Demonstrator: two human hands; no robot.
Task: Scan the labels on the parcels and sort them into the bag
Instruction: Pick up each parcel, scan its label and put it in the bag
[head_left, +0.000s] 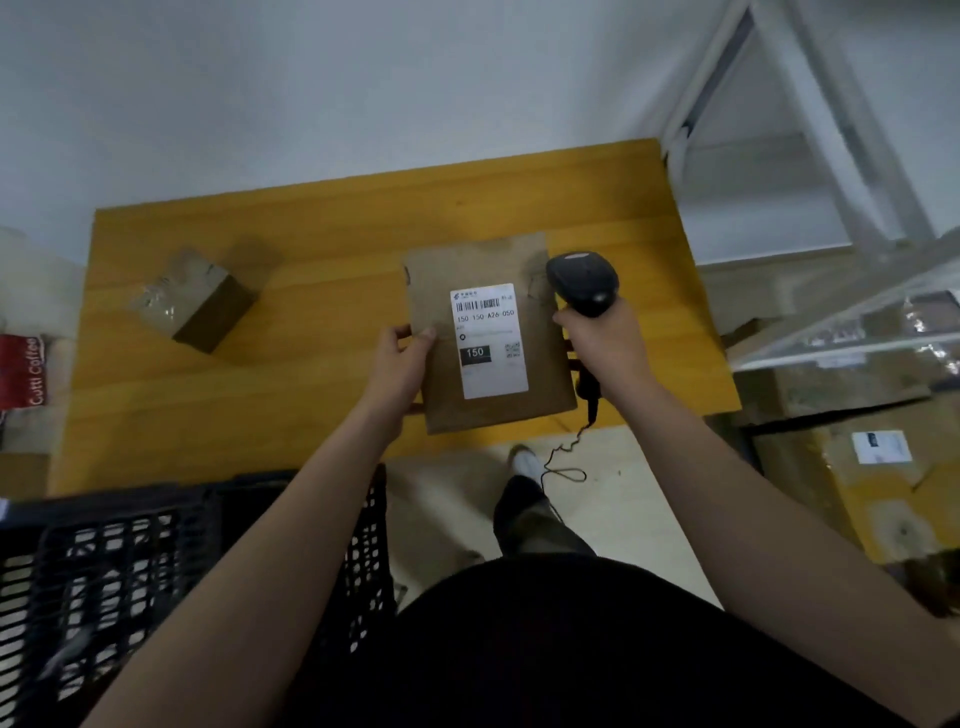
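- The parcel lies over the near edge of the counter, label up. Its long axis runs away from you, with the barcode at the far end.
- Your left hand pinches its left edge.
- Your right hand grips the scanner just beside it.
- A one-sided pinch may let the parcel tilt, so the scan could miss.

1. Top: black and plain, a smooth rounded mass across the lower middle of the view.
2. Trousers: dark with an olive-brown cast, loose and creased along the one leg that shows.
3. Shoe — white, with a rounded toe, showing just past the trouser hem.
4. Left forearm and right forearm — bare along all that shows, out to the frame's edge.
5. Left hand and right hand: bare.
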